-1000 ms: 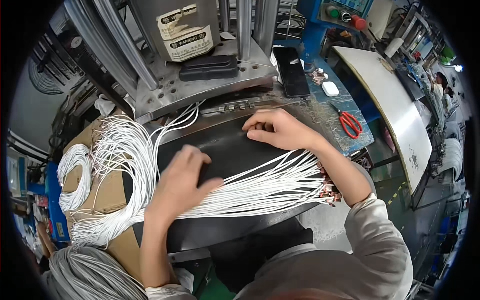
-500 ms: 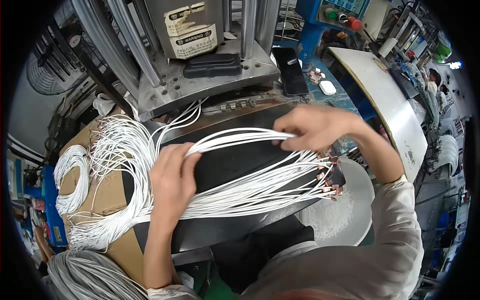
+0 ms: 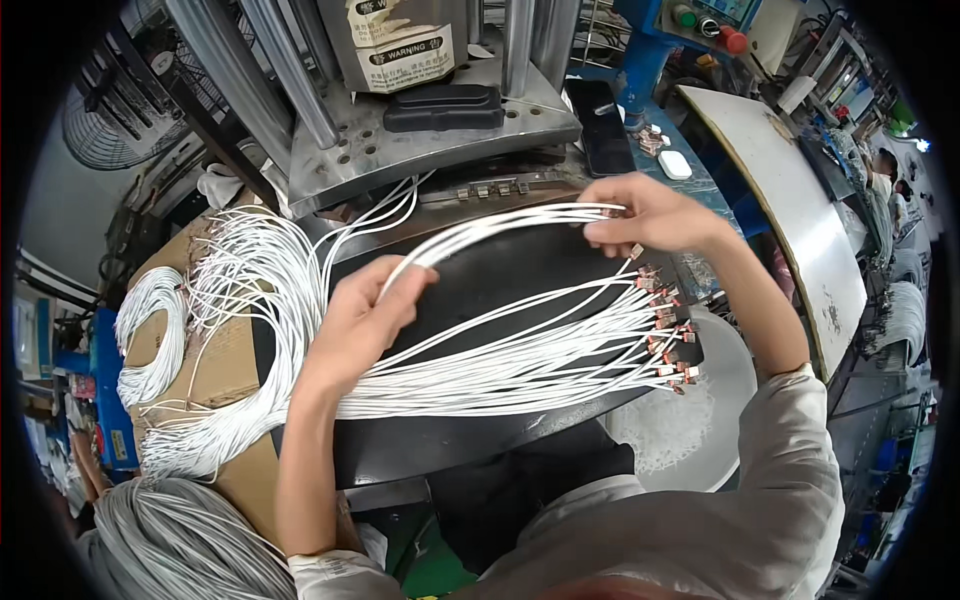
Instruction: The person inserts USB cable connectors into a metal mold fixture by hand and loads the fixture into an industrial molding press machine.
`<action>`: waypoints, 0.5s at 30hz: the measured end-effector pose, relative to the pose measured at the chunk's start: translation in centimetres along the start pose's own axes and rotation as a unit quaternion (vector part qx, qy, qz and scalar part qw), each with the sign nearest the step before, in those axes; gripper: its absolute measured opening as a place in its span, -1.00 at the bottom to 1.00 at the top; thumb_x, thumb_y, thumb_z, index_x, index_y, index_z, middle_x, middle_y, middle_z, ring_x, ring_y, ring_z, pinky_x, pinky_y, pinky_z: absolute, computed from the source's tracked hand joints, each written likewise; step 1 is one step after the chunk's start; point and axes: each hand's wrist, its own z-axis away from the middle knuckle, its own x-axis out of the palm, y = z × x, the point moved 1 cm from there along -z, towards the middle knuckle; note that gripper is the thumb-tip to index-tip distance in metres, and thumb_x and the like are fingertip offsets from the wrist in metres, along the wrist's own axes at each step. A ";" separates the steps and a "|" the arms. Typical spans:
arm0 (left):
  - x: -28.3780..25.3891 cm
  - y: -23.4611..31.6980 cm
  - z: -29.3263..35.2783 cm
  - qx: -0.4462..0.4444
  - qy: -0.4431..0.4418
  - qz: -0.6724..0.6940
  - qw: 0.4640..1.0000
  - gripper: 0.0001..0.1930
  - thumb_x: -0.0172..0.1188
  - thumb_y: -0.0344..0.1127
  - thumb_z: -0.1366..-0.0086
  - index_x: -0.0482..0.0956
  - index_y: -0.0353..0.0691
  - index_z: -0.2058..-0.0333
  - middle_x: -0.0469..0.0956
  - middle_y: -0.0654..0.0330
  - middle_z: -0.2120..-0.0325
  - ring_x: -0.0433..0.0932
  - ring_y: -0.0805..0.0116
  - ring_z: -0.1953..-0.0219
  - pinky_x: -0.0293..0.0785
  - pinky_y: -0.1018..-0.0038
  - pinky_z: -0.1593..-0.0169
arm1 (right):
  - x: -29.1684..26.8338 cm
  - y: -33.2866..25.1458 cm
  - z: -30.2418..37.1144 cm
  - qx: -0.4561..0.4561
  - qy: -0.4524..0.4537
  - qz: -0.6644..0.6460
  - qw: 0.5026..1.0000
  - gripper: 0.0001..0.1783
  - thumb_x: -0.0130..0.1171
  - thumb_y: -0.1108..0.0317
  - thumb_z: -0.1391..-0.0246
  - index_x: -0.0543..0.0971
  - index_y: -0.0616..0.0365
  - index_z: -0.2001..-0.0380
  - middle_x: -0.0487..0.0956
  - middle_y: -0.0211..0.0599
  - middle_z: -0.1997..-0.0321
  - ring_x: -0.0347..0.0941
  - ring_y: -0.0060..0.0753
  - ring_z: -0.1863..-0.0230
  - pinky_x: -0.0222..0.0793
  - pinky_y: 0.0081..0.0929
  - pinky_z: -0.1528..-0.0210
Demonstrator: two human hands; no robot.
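Observation:
A small group of white cables [image 3: 500,217] arches between my two hands, above a black work surface [image 3: 480,275]. My left hand [image 3: 372,312] is closed around these cables at their left. Near their right ends, my right hand [image 3: 652,214] pinches them; its fingers mostly hide the tips. Below the hands a larger bundle of white cables [image 3: 500,365] lies spread across the surface. Small reddish and white end connectors [image 3: 668,345] fan out at its right. A couple of strands lie apart from that bundle, one connector close under my right hand.
A metal press base [image 3: 430,150] with upright columns stands behind the surface. At left are a looped white cable bundle [image 3: 150,345] on cardboard and a grey cable coil [image 3: 185,545]. A round pan [image 3: 725,400] sits at right; a phone [image 3: 600,125] lies at the back.
The view has shifted slightly. My left hand has lifted away from the lower bundle, and the held cables arch higher. Two strands now show apart from the bundle on the surface.

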 end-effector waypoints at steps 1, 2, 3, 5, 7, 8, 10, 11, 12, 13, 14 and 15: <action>0.6 0.9 -0.4 -0.009 -0.104 -0.019 0.994 -0.76 0.15 -0.28 -0.42 0.54 -0.34 0.07 0.34 0.45 0.64 0.19 0.70 0.65 0.06 0.67 0.58 | -2.3 0.4 1.3 0.002 -0.039 -0.048 0.998 -0.50 0.31 0.13 -0.18 0.53 0.28 -0.03 0.60 -0.30 0.16 0.56 -0.56 0.32 0.46 -0.58 0.32; 1.7 1.6 -0.9 -0.016 -0.206 -0.037 0.978 -0.73 0.15 -0.27 -0.42 0.53 -0.34 0.03 0.34 0.45 0.65 0.19 0.69 0.67 0.06 0.67 0.59 | -3.9 0.2 1.8 0.003 -0.076 -0.095 0.993 -0.47 0.27 0.06 -0.21 0.52 0.28 -0.04 0.60 -0.27 0.14 0.57 -0.54 0.31 0.46 -0.58 0.33; 3.6 1.9 -1.7 -0.020 -0.263 0.014 0.965 -0.72 0.14 -0.28 -0.43 0.53 -0.34 0.01 0.35 0.44 0.63 0.21 0.68 0.65 0.10 0.67 0.56 | -4.8 0.3 1.5 0.008 -0.073 -0.092 0.993 -0.47 0.27 0.06 -0.21 0.52 0.28 -0.04 0.60 -0.27 0.14 0.57 -0.54 0.31 0.46 -0.58 0.33; 9.3 2.1 -3.0 0.003 -0.306 0.103 0.947 -0.73 0.13 -0.28 -0.44 0.53 -0.33 0.01 0.39 0.41 0.59 0.26 0.66 0.60 0.17 0.67 0.50 | -6.2 0.6 0.6 -0.060 -0.022 -0.123 0.990 -0.40 0.17 -0.06 -0.25 0.52 0.29 -0.05 0.59 -0.19 0.06 0.56 -0.46 0.17 0.48 -0.52 0.20; 13.5 1.4 -4.5 0.027 -0.288 0.147 0.946 -0.75 0.13 -0.28 -0.44 0.53 -0.32 0.04 0.41 0.38 0.55 0.29 0.65 0.57 0.21 0.66 0.47 | -4.5 1.0 -0.8 -0.092 -0.003 -0.139 0.986 -0.36 0.12 -0.12 -0.27 0.52 0.29 -0.06 0.58 -0.14 0.02 0.55 -0.41 0.10 0.50 -0.49 0.13; 14.3 1.2 -5.1 0.013 -0.210 0.198 0.957 -0.77 0.12 -0.28 -0.45 0.53 -0.31 0.06 0.43 0.35 0.50 0.31 0.63 0.54 0.23 0.65 0.44 | -1.0 0.3 -2.6 -0.099 -0.047 -0.192 0.975 -0.29 0.04 -0.19 -0.28 0.49 0.30 -0.11 0.54 -0.10 -0.06 0.50 -0.33 -0.02 0.45 -0.40 0.00; 14.3 1.2 -6.2 0.004 -0.133 0.254 0.958 -0.79 0.11 -0.28 -0.45 0.52 -0.31 0.08 0.46 0.32 0.45 0.33 0.62 0.51 0.26 0.64 0.41 | 0.6 -0.4 -4.3 -0.100 -0.090 -0.239 0.962 -0.22 -0.04 -0.27 -0.29 0.46 0.31 -0.15 0.50 -0.05 -0.14 0.44 -0.25 -0.15 0.41 -0.31 -0.14; 12.6 0.8 -5.9 -0.001 -0.120 0.214 0.969 -0.80 0.11 -0.28 -0.46 0.52 -0.30 0.10 0.46 0.31 0.43 0.34 0.61 0.51 0.26 0.64 0.41 | 1.1 -0.7 -5.2 -0.124 -0.064 -0.114 0.984 -0.21 -0.05 -0.26 -0.29 0.42 0.32 -0.18 0.47 -0.01 -0.17 0.40 -0.20 -0.19 0.36 -0.27 -0.19; 11.0 0.4 -5.7 -0.005 -0.118 0.170 0.978 -0.81 0.10 -0.28 -0.46 0.52 -0.30 0.12 0.46 0.30 0.40 0.34 0.60 0.51 0.27 0.63 0.42 | 1.5 -1.0 -5.6 -0.146 -0.026 0.013 0.989 -0.20 -0.06 -0.25 -0.30 0.39 0.32 -0.21 0.45 0.02 -0.20 0.36 -0.15 -0.23 0.31 -0.24 -0.24; 9.3 -0.2 -5.3 -0.009 -0.116 0.168 0.979 -0.81 0.10 -0.28 -0.46 0.52 -0.30 0.12 0.46 0.30 0.40 0.34 0.60 0.51 0.27 0.63 0.42 | 1.8 -1.0 -6.1 -0.165 0.013 0.139 0.976 -0.20 -0.07 -0.24 -0.31 0.36 0.32 -0.25 0.42 0.05 -0.23 0.33 -0.09 -0.28 0.25 -0.21 -0.29; 7.8 -0.8 -4.8 -0.018 -0.119 0.162 0.979 -0.80 0.10 -0.27 -0.47 0.52 -0.30 0.11 0.48 0.28 0.38 0.38 0.59 0.48 0.32 0.63 0.39 | 2.3 -0.7 -6.6 -0.166 0.012 0.134 0.977 -0.20 -0.07 -0.24 -0.31 0.36 0.32 -0.25 0.42 0.05 -0.23 0.33 -0.09 -0.28 0.25 -0.21 -0.29; 6.9 -1.1 -4.4 -0.027 -0.122 0.156 0.980 -0.79 0.09 -0.27 -0.47 0.52 -0.30 0.10 0.50 0.27 0.35 0.42 0.58 0.46 0.37 0.62 0.37 | 2.7 0.0 -7.3 -0.167 0.095 0.300 0.934 -0.24 -0.04 -0.18 -0.31 0.35 0.32 -0.24 0.43 0.06 -0.22 0.34 -0.06 -0.26 0.28 -0.22 -0.25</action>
